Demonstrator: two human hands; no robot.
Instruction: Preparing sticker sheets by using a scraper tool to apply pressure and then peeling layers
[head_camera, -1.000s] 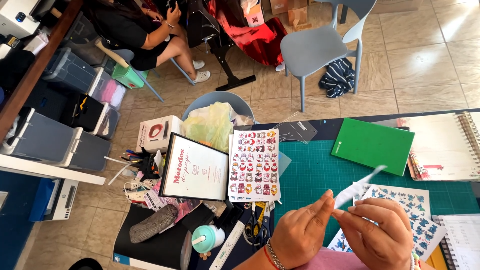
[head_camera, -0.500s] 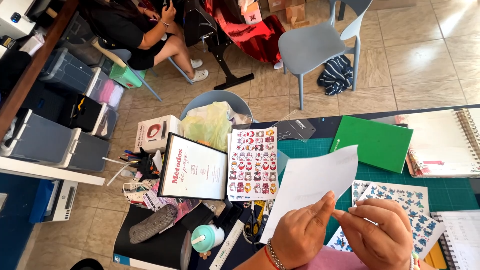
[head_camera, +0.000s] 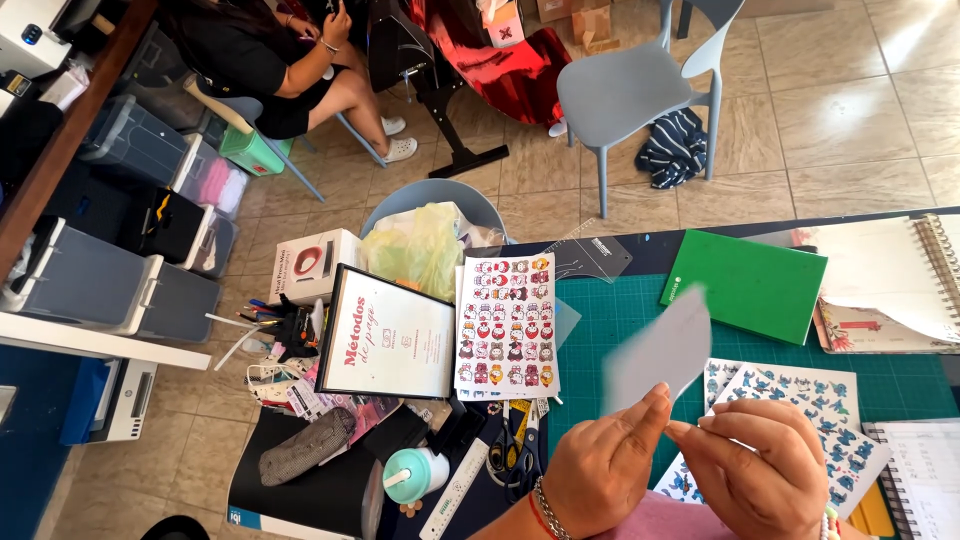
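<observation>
Paper slip: a pale grey sheet (head_camera: 660, 358), blurred, tilted up to the right, held above the green cutting mat (head_camera: 620, 320) at the desk's near edge.
Left hand: the left hand (head_camera: 600, 470) pinches the sheet's lower corner between thumb and fingertips; a beaded bracelet sits on the wrist.
Right hand: the right hand (head_camera: 755, 465) is curled, its fingertips pressed together just beside the left thumb at the sheet's bottom edge; whether they grip the sheet I cannot tell.
Blue sticker sheets: white sheets (head_camera: 800, 400) printed with small blue cartoon figures, lying flat under the hands.
Red sticker sheet: an upright rectangle (head_camera: 508, 325) with rows of little red, pink and white figures, left of the mat.
Framed sign: a white card in a black frame (head_camera: 388, 335), red script lettering, just left of the red sticker sheet.
Green notebook: a plain, matte green cover (head_camera: 745, 285), tilted, at the mat's far edge.
Spiral notebook: open, white pages (head_camera: 890, 270), wire binding on the right.
White box: a small carton (head_camera: 312, 265) with a red round mark, beyond the sign.
Chair: grey moulded plastic (head_camera: 640, 85), on the tiled floor.
</observation>
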